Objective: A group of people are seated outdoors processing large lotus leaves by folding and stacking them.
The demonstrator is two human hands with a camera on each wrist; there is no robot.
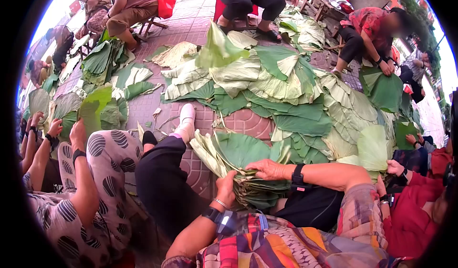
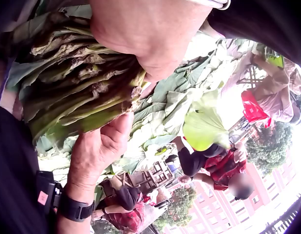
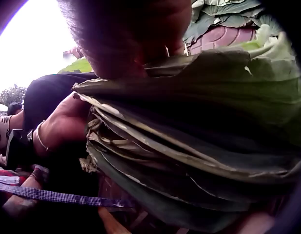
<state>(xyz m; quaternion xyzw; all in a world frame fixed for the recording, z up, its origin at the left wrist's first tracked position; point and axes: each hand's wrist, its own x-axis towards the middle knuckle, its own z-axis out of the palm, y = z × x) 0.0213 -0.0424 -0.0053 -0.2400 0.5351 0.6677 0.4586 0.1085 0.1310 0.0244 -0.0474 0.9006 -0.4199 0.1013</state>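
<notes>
A thick stack of folded green lotus leaves (image 1: 241,149) is held over the lap, its cut stem ends turned toward the body. My left hand (image 1: 225,189) grips the stack's left edge, thumb on top. At the near right edge, my right hand (image 1: 268,169) pinches the upper leaves between thumb and fingers. Bunched brownish stem ends (image 2: 92,80) show close up in the left wrist view, between the left hand (image 2: 145,34) and the right hand (image 2: 101,151). The right wrist view has the layered leaf edges (image 3: 155,141) beneath the right hand (image 3: 131,34).
A broad heap of lotus leaves (image 1: 286,91) covers the paving (image 1: 198,168) ahead. Another person's hand holds up a leaf (image 1: 95,108) at left; a person in red (image 1: 415,203) holds a pale leaf (image 1: 373,149) close at right. Others sit around the heap.
</notes>
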